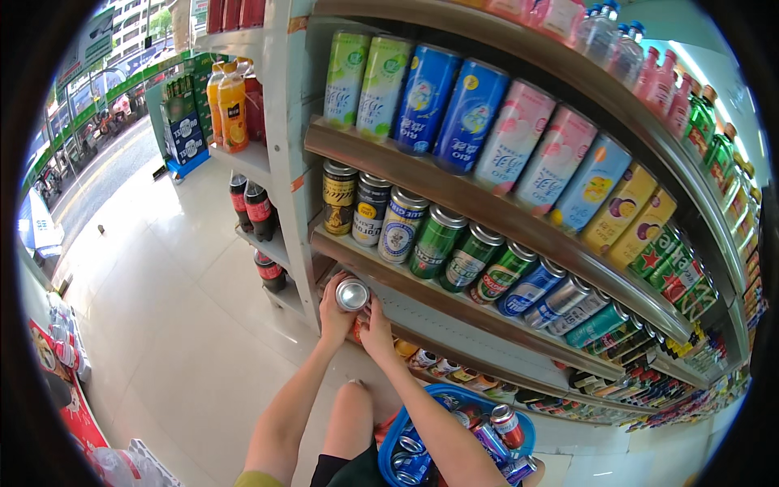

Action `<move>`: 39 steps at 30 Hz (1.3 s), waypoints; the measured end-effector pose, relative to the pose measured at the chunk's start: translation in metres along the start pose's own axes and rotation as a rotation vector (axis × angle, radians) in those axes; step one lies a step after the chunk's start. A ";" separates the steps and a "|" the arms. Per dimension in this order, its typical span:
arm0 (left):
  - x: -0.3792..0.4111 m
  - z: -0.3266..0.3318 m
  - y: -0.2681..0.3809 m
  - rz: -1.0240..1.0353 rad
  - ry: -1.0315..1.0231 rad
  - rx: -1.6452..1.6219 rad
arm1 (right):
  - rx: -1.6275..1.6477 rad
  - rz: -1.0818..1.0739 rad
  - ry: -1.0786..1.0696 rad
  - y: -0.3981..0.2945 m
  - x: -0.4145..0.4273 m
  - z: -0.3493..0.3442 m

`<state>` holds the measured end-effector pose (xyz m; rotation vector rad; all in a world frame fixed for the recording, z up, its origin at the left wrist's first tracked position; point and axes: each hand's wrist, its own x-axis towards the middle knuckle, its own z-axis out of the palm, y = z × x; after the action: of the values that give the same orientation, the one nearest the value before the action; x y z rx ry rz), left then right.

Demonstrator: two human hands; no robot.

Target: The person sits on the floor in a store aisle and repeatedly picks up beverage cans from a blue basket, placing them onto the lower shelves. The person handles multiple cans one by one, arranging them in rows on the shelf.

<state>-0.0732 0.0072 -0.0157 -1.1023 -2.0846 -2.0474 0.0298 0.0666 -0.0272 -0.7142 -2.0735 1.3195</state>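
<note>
My left hand (pixel 333 313) is closed around the left side of a drink can (pixel 352 294), whose silver end faces up at me. From the right, the fingers of my right hand (pixel 376 329) reach the same can's side; whether they grip it or something beneath it, I cannot tell. Both hands are at the left end of a shelf level (pixel 450 322) below a row of upright beer cans (pixel 398 225). A blue plastic basket (pixel 387 447) holding several loose drink cans (pixel 490 442) is by my legs, partly behind my right forearm.
Tall cans (pixel 471 115) line the shelf above, with bottles (pixel 614 45) higher up. Lower down are more drinks (pixel 462 372). A side shelf at left holds orange juice bottles (pixel 234 109) and cola bottles (pixel 258 210). Plastic-wrapped bottles (pixel 122 465) are at the lower left, on the tiled floor (pixel 176 341).
</note>
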 end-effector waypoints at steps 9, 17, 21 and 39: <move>-0.038 -0.017 0.095 -0.087 -0.063 -0.141 | 0.014 -0.058 0.113 -0.026 -0.060 -0.053; -0.091 0.014 0.167 -0.168 -0.298 -0.429 | -0.267 -0.070 0.210 -0.061 -0.141 -0.152; -0.127 0.049 0.207 -0.135 -0.437 -0.378 | -0.373 -0.059 0.313 -0.064 -0.192 -0.201; -0.277 0.248 0.301 0.225 -0.891 -0.509 | -0.306 0.124 0.870 -0.024 -0.324 -0.387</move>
<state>0.3916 0.0665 0.0792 -2.5683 -1.4994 -2.2556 0.5251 0.0689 0.0703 -1.2856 -1.5147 0.5578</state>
